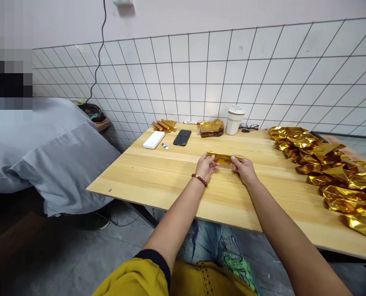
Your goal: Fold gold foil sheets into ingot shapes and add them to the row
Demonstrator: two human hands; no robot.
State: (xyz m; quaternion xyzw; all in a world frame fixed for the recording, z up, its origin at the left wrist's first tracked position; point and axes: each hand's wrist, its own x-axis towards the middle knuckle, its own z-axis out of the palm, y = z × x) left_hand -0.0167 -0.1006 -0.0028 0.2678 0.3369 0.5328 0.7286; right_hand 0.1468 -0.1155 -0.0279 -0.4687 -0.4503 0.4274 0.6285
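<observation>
A narrow folded strip of gold foil paper [222, 158] is stretched level between my two hands, just above the wooden table [158, 176]. My left hand [205, 165] pinches its left end, thumb on top and fingers beneath. At the other end, my right hand [244, 168] grips the strip between thumb and fingers. Behind it lies a stack of flat gold foil sheets [212, 128]. To the right, a long row of crumpled, shaped gold foil pieces [327, 172] runs along the table.
Along the back are folded gold strips [165, 125], a red-and-white marker [191, 123], a white cup [235, 120] and glasses [249, 128]. A white power bank [154, 140], a small blue-and-white item [165, 146] and a phone [182, 137] lie nearer. Another person in grey [47, 148] sits at left.
</observation>
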